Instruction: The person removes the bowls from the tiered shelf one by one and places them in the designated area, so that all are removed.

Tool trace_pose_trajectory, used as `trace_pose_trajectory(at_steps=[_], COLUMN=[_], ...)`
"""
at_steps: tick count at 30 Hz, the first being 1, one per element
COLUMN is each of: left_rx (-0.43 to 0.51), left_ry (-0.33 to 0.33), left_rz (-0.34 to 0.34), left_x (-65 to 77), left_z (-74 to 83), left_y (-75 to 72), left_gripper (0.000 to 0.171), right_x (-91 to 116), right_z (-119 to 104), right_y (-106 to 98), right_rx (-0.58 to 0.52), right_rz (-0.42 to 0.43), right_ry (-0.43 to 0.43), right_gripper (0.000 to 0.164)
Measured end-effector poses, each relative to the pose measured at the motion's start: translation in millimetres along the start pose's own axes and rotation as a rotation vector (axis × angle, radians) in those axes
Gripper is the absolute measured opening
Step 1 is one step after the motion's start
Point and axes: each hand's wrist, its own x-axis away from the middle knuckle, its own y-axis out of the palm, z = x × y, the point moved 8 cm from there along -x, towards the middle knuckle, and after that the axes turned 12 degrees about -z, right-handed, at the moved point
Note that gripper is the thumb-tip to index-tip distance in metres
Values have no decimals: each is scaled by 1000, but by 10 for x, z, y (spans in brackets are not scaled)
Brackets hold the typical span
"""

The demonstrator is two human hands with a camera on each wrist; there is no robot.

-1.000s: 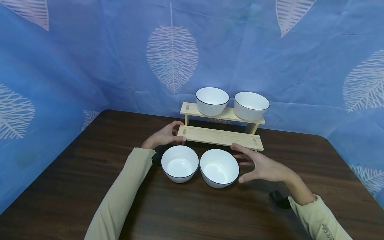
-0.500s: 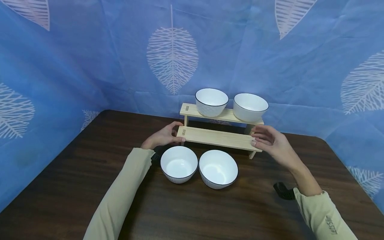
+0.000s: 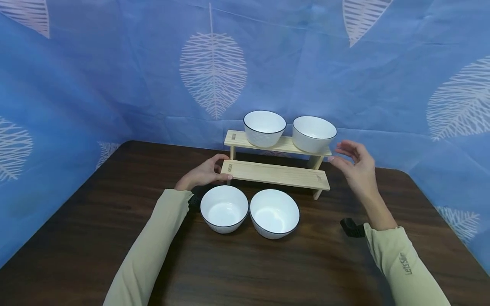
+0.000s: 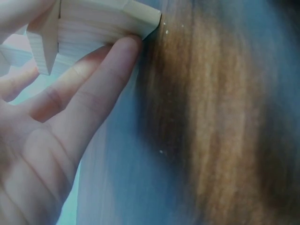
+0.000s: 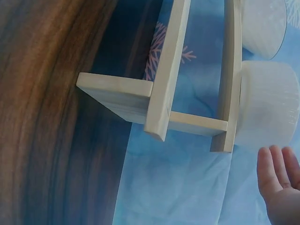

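A two-tier light wooden stand [image 3: 275, 173] is at the back of the table. At the left end of its lower shelf, my left hand [image 3: 203, 175] grips the board, and the left wrist view shows fingers [image 4: 93, 93] against the wood. Two white bowls with dark rims, a left one [image 3: 265, 129] and a right one [image 3: 314, 135], sit on the upper shelf. My right hand [image 3: 356, 165] is raised just right of that right bowl, its fingers extended and holding nothing. In the right wrist view, the fingertips [image 5: 276, 157] are close beside the bowl [image 5: 267, 103].
Two more white bowls, one left [image 3: 224, 209] and one right [image 3: 274, 213], stand side by side on the dark wooden table [image 3: 275, 272], in front of the stand. A blue cloth [image 3: 145, 76] with white leaf prints hangs behind the table.
My right hand has moved from beside the front right bowl, past the lower shelf's right end, up to the upper right bowl. My left hand keeps its grip on the stand.
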Motion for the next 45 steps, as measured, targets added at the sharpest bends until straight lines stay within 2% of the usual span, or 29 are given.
trace_pose_trajectory(at_steps=[2, 6, 11, 25, 35, 45], left_rx=[2, 18, 15, 0, -4, -2], left_ry=[-3, -11, -1, -8, 24, 8], left_rz=[-3, -6, 6, 12, 13, 7], left_x=[0, 18, 19, 0, -4, 0], left_z=[0, -6, -2, -14, 14, 12], left_y=[2, 11, 8, 27, 40, 35], left_gripper=[71, 71, 71, 73, 72, 71], right_x=[-32, -101, -212, -315, -472, -596], right_z=[30, 108, 123, 177, 211, 266], right_y=[-20, -34, 21, 196, 209, 248], right_rx=[-9, -12, -29, -130, -104, -86], right_rz=[23, 26, -26, -99, -145, -176], right_ry=[48, 161, 167, 168, 180, 207], right_gripper=[51, 78, 93, 101, 107, 112])
